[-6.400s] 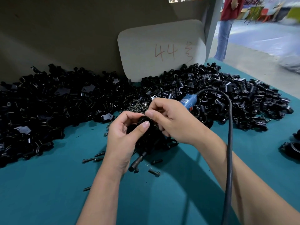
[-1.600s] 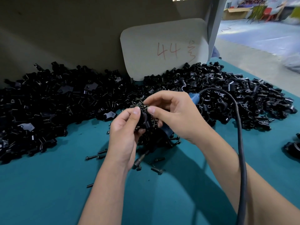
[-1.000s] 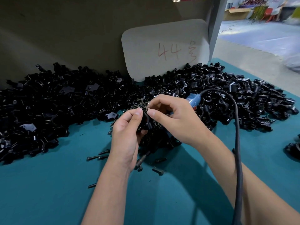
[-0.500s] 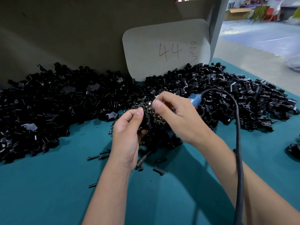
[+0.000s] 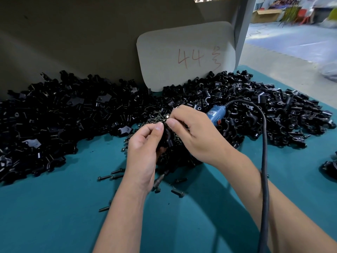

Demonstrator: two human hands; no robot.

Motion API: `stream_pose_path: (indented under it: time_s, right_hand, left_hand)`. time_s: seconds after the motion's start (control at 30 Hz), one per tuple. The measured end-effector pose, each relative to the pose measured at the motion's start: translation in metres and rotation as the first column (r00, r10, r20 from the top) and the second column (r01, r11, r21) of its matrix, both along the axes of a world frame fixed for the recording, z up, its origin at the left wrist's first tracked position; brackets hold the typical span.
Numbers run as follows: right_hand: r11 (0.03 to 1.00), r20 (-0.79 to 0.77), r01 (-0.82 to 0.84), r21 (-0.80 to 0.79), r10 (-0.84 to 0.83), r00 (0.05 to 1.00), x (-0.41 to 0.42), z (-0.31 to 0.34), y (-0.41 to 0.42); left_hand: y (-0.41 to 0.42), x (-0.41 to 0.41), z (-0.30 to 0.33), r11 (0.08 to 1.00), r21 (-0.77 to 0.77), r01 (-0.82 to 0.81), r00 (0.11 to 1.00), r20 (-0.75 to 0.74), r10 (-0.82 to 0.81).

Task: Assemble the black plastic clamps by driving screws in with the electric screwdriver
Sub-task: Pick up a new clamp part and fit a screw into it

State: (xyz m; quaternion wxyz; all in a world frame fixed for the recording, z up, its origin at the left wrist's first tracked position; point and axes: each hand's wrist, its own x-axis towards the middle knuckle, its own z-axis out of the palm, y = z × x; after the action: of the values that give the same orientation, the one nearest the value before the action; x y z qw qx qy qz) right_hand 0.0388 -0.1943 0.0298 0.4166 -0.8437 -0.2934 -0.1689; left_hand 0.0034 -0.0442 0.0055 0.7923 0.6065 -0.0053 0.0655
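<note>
From my head view, my left hand [image 5: 144, 148] grips a clamp [image 5: 166, 137] between thumb and fingers, just in front of me. My right hand [image 5: 195, 132] pinches a screw [image 5: 166, 116] at the clamp's top, with the driver [image 5: 216, 114] tucked under that palm. The screw looks barely seated, I think; a tilt could drop it into the screws [image 5: 155, 118] just beyond my fingertips. The cord [image 5: 264, 161] lying over my right forearm could tug the driver.

Factory bench; bulk clamp piles [image 5: 273, 114]
</note>
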Motion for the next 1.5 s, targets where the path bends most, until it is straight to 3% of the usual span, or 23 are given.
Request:
stream_pose_path:
  time_s: [0.17, 0.4, 0.5, 0.6, 0.7, 0.83, 0.93, 0.97, 1.0, 1.07, 1.13, 1.2, 1.33, 1.5]
  right_hand:
    - [0.998, 0.012, 0.057, 0.012, -0.057, 0.998, 0.0, -0.003, 0.003]
    - [0.998, 0.118, 0.024, -0.065, -0.017, 0.993, -0.002, -0.001, 0.003]
    - [0.998, 0.094, 0.058, -0.006, -0.057, 0.994, -0.006, 0.0, 0.01]
    - [0.992, -0.057, 0.099, 0.083, -0.095, 0.994, -0.011, 0.003, 0.019]
    - [0.986, -0.329, 0.127, 0.104, -0.086, 0.94, -0.011, 0.011, 0.021]
    - [0.939, -0.689, 0.166, 0.301, 0.093, 0.719, -0.012, 0.021, 0.012]
    - [0.909, -0.803, 0.218, 0.354, 0.176, 0.569, -0.013, 0.025, 0.006]
    - [0.922, -0.784, 0.203, 0.329, 0.147, 0.603, -0.013, 0.026, 0.006]
    - [0.948, -0.707, 0.17, 0.27, 0.076, 0.703, -0.012, 0.025, 0.006]
    - [0.988, -0.329, 0.12, 0.094, -0.083, 0.941, -0.014, 0.022, 0.01]
    - [0.995, 0.015, 0.103, -0.014, -0.103, 0.995, -0.015, 0.018, 0.013]
    - [0.997, 0.151, 0.066, -0.037, -0.06, 0.987, -0.015, 0.012, 0.012]
    - [0.998, 0.136, 0.056, 0.041, -0.061, 0.989, -0.014, 0.007, 0.011]
    - [0.981, -0.166, 0.09, 0.173, -0.061, 0.984, -0.012, 0.01, 0.018]
  left_hand:
    - [0.0, 0.001, -0.002, 1.0, 0.001, -0.015, 1.0, 0.005, 0.015]
    - [0.0, 0.0, -0.001, 0.998, 0.063, -0.021, 1.0, -0.021, 0.022]
    - [-0.001, 0.001, -0.003, 0.982, 0.163, -0.1, 0.992, 0.096, 0.085]
    - [-0.001, 0.003, -0.002, 0.935, 0.252, -0.248, 0.949, 0.256, 0.183]
    - [0.001, 0.001, -0.001, 0.857, 0.362, -0.368, 0.899, 0.375, 0.227]
    - [0.0, -0.002, -0.001, 0.777, 0.439, -0.452, 0.838, 0.508, 0.2]
    - [-0.002, -0.003, -0.002, 0.749, 0.476, -0.462, 0.823, 0.546, 0.161]
    - [-0.002, -0.003, -0.002, 0.758, 0.468, -0.454, 0.828, 0.537, 0.165]
    - [-0.003, -0.002, -0.002, 0.789, 0.437, -0.431, 0.842, 0.51, 0.177]
    - [-0.003, -0.001, 0.0, 0.878, 0.321, -0.355, 0.884, 0.421, 0.203]
    - [-0.002, 0.0, 0.002, 0.935, 0.198, -0.295, 0.918, 0.331, 0.219]
    - [-0.001, 0.001, 0.001, 0.959, 0.134, -0.25, 0.942, 0.265, 0.208]
    - [-0.003, 0.002, 0.002, 0.974, 0.133, -0.186, 0.955, 0.257, 0.147]
    - [-0.005, 0.004, -0.002, 0.939, 0.253, -0.231, 0.926, 0.354, 0.132]
